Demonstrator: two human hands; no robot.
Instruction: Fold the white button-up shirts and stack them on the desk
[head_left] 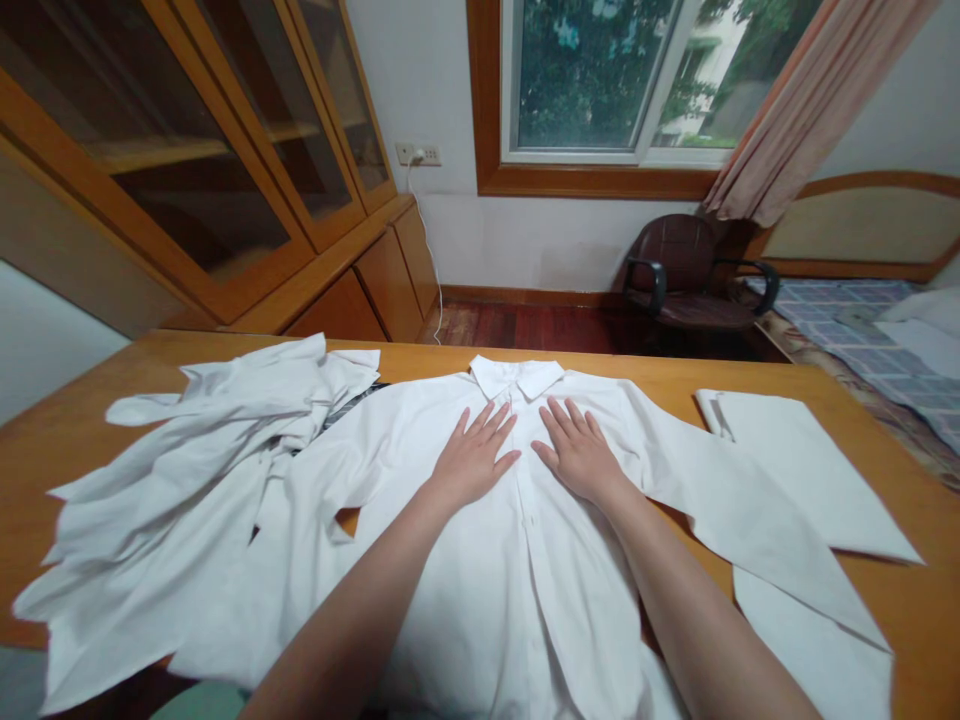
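A wood-framed cabinet with glass doors (289,140) leans into view at the left, and past it a window (585,80) with a pink curtain (817,110) opens onto greenery. Below the window the floor (517,325) is reddish wood, with a dark armchair (679,270) and, farther right, a bed (855,315) covered in blue check. A white cord (426,230) runs down from a wall outlet (418,154).

On the wooden counter (67,440), a white shirt (499,560) lies spread front up, its collar at the middle of the far edge and its body running toward the near edge. 1 sleeve reaches toward the near right corner; the other goes left to a rumpled heap of white cloth (195,470), which covers much of the counter's left end. A dark patterned item (352,400) shows in part between heap and shirt. Near the right edge lies a folded white cloth (810,470).

The left hand (476,455) and the right hand (579,450) rest palm down on the shirt's chest, just below the collar, 1 on each side of the button line. In both, the grip is loose: fingers extended and apart, clamped on nothing.
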